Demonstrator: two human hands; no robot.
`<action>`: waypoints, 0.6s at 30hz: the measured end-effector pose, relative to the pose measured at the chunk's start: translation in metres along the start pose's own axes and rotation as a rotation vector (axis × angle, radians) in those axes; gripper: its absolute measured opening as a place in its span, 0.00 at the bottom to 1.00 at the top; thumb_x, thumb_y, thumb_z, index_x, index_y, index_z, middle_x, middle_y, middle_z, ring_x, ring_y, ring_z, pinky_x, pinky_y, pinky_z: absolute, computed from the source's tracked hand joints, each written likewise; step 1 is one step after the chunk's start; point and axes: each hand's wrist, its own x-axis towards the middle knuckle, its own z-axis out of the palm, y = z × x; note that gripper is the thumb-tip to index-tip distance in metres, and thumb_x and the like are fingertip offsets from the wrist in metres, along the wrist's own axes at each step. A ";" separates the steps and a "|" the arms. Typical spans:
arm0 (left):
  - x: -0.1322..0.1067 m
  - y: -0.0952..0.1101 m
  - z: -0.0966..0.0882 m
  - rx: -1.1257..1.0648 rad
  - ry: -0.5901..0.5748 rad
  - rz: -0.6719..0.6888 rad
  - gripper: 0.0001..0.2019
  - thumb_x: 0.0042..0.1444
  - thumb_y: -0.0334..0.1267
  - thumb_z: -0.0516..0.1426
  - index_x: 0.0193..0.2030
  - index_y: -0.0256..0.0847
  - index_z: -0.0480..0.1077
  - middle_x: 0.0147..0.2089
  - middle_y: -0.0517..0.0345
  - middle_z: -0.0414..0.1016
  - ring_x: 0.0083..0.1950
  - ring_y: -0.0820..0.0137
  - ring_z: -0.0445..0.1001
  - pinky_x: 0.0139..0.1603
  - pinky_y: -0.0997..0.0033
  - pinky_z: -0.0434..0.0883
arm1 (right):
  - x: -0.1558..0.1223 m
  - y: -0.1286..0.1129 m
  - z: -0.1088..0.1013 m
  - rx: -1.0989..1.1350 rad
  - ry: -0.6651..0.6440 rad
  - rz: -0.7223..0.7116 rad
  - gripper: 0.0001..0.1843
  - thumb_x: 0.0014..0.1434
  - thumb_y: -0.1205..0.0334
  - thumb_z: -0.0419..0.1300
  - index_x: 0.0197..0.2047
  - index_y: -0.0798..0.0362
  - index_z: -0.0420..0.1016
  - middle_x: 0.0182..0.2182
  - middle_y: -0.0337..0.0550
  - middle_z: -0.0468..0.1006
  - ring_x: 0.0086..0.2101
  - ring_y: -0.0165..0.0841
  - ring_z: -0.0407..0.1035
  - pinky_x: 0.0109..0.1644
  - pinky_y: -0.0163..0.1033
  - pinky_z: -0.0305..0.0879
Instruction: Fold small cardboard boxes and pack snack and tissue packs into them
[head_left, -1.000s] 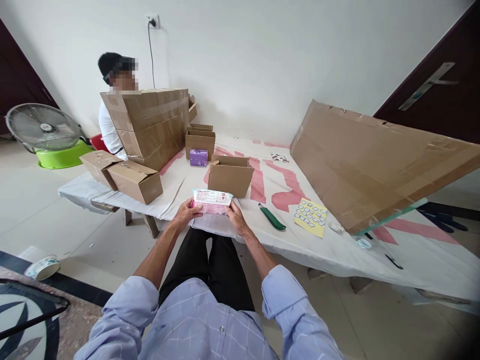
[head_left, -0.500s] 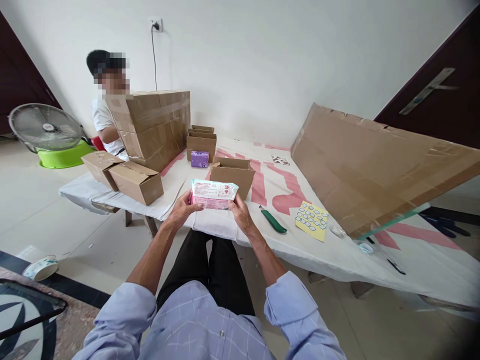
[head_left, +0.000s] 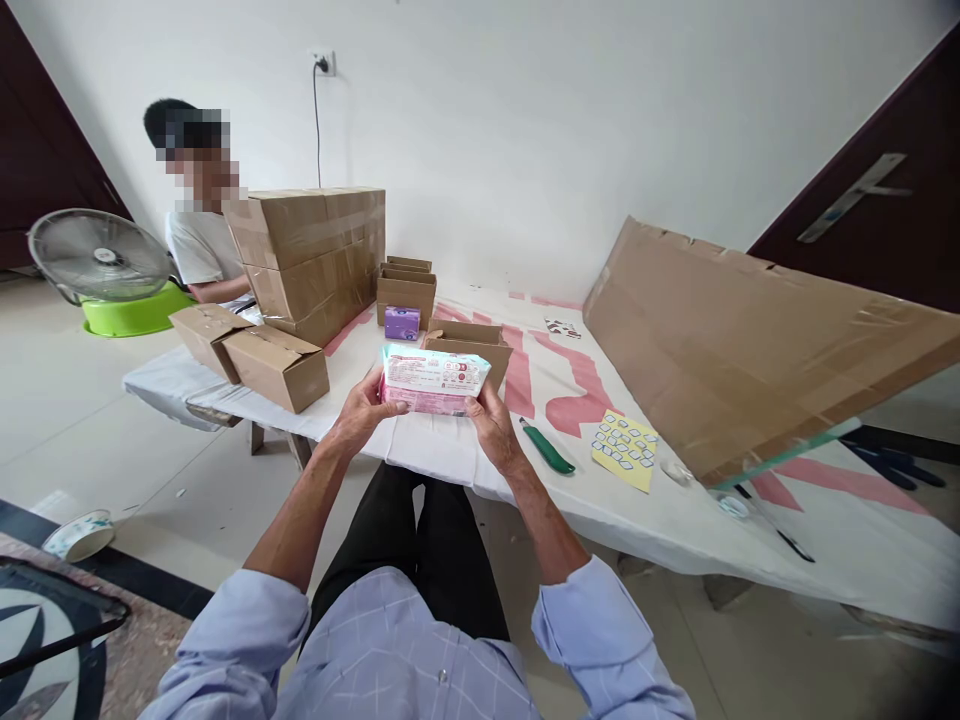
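A soft pink, white and light-blue packet (head_left: 435, 380), which looks like a pack of wipes, is held up over the table's near edge. My left hand (head_left: 364, 408) grips its left end, thumb on the front face. At the right end, my right hand (head_left: 491, 420) clasps it the same way. Just behind the packet stands an open cardboard box (head_left: 472, 338), partly hidden by it. A purple pack (head_left: 402, 323) lies farther back, in front of other open boxes (head_left: 405, 288). To the right of my right hand rests a green-handled utility knife (head_left: 549, 447).
Stacked taped cartons (head_left: 315, 250) and two smaller boxes (head_left: 274, 365) occupy the left side, with a person (head_left: 202, 245) behind them. A yellow sheet of stickers (head_left: 625, 450) lies to the right. A large cardboard panel (head_left: 750, 340) leans at the far right. Cloth covers the table (head_left: 450, 460).
The packet has come up slightly and appears a little larger, still between both hands. The person at the left has shifted left and turned the head. The view has moved slightly.
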 end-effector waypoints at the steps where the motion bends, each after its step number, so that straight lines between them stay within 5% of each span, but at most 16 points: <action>1: 0.000 0.001 0.001 0.000 0.002 0.001 0.38 0.48 0.43 0.78 0.66 0.40 0.78 0.62 0.44 0.85 0.66 0.47 0.80 0.62 0.56 0.76 | 0.000 -0.002 0.000 -0.004 0.003 -0.007 0.36 0.74 0.38 0.60 0.78 0.45 0.68 0.73 0.47 0.74 0.72 0.48 0.68 0.80 0.57 0.63; 13: -0.005 -0.014 -0.012 0.061 0.036 -0.136 0.39 0.46 0.46 0.78 0.65 0.39 0.77 0.60 0.44 0.85 0.59 0.51 0.82 0.50 0.63 0.78 | -0.009 0.026 0.004 -0.010 0.015 0.055 0.33 0.74 0.44 0.60 0.76 0.47 0.70 0.69 0.48 0.79 0.69 0.48 0.72 0.75 0.56 0.69; 18: -0.015 -0.033 -0.028 0.107 -0.012 -0.305 0.41 0.51 0.59 0.76 0.67 0.43 0.76 0.63 0.43 0.83 0.61 0.51 0.81 0.48 0.64 0.79 | -0.028 0.047 0.008 0.013 0.017 0.109 0.31 0.72 0.49 0.61 0.74 0.46 0.72 0.69 0.47 0.79 0.68 0.46 0.72 0.77 0.53 0.66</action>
